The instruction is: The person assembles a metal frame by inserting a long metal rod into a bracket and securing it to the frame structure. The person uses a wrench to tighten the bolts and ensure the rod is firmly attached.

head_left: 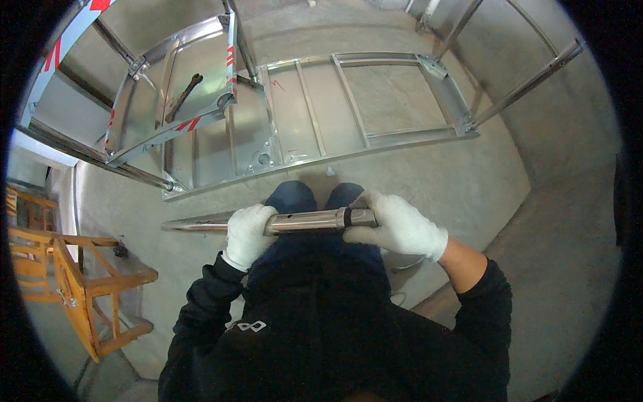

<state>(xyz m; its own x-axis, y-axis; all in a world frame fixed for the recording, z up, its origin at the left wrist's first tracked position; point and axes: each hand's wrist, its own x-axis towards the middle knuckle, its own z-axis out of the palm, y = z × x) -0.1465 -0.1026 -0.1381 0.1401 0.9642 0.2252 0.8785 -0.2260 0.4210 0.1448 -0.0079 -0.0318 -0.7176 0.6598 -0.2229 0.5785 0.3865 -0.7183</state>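
Observation:
Both hands wear white knit gloves. Across my lap lies a shiny metal tube (pixel 308 222), and its narrower part reaches out to the left past my knees. My left hand (pixel 248 234) is closed around it near the middle. At the right end, my right hand (pixel 398 226) grips the tube with thumb and fingers, just beside a dark ring on it. Beyond my knees stands a metal frame (pixel 311 110) with sheet panels, crossbars and upright tubular legs.
A dark wrench (pixel 183 98) rests on the raised metal shelf (pixel 143 149) at upper left, edged with red-striped film. Wooden chairs (pixel 94 288) are at the left, one tipped over. A small pale piece (pixel 330 171) lies on the concrete floor (pixel 462 174) before the frame.

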